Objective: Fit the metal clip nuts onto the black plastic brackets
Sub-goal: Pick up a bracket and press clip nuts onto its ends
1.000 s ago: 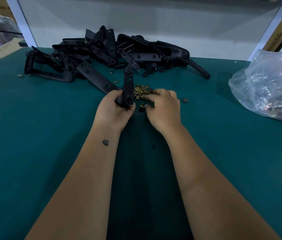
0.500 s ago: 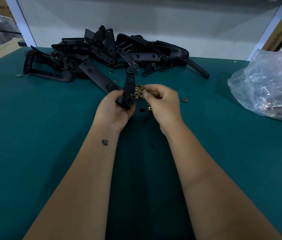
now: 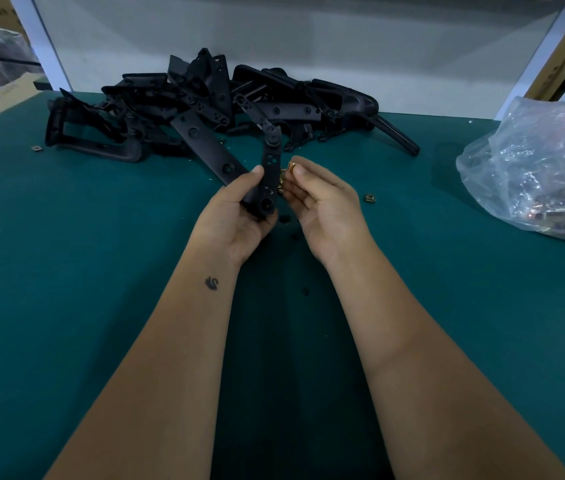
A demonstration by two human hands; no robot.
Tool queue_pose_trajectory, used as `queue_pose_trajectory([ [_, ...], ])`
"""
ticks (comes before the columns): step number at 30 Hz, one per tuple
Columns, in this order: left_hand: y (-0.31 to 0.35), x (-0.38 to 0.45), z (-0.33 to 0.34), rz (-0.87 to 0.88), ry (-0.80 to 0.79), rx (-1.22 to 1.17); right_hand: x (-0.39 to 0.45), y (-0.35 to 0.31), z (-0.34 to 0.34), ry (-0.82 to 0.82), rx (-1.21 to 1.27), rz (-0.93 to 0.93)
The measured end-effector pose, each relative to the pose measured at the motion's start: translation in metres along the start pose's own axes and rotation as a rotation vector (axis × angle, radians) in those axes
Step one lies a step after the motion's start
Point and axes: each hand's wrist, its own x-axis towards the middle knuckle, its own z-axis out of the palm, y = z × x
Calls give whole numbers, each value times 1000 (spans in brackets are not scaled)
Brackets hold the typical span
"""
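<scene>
My left hand [image 3: 236,216] grips the lower end of a long black plastic bracket [image 3: 270,164], which stands tilted up above the green table [image 3: 66,271]. Right beside the bracket's edge, my right hand [image 3: 322,199] pinches a brass-coloured clip nut [image 3: 290,167] between thumb and fingertips. A few more clip nuts sit just behind the bracket, mostly hidden by my hands. A single loose nut [image 3: 370,198] lies on the table to the right of my right hand.
A pile of black plastic brackets [image 3: 205,109] fills the far middle of the table. A clear plastic bag [image 3: 537,174] with small parts sits at the right edge. One stray nut [image 3: 36,148] lies far left. Cardboard boxes stand beyond the table corners.
My right hand left the heap of nuts on the table, rose with a clip nut pinched in it and turned palm-up beside the bracket. My left hand lifted the bracket slightly.
</scene>
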Motion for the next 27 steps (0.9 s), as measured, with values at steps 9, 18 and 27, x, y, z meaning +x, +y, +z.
queue_pose_trajectory([
  [9, -1, -1, -1, 4, -42, 56, -2, 1, 0, 17, -69, 11],
  [18, -1, -4, 2, 30, -68, 104, 0, 0, -1, 12, -10, 21],
  [27, -1, -2, 1, 20, -47, 77, 2, 1, -5, 7, -6, 25],
])
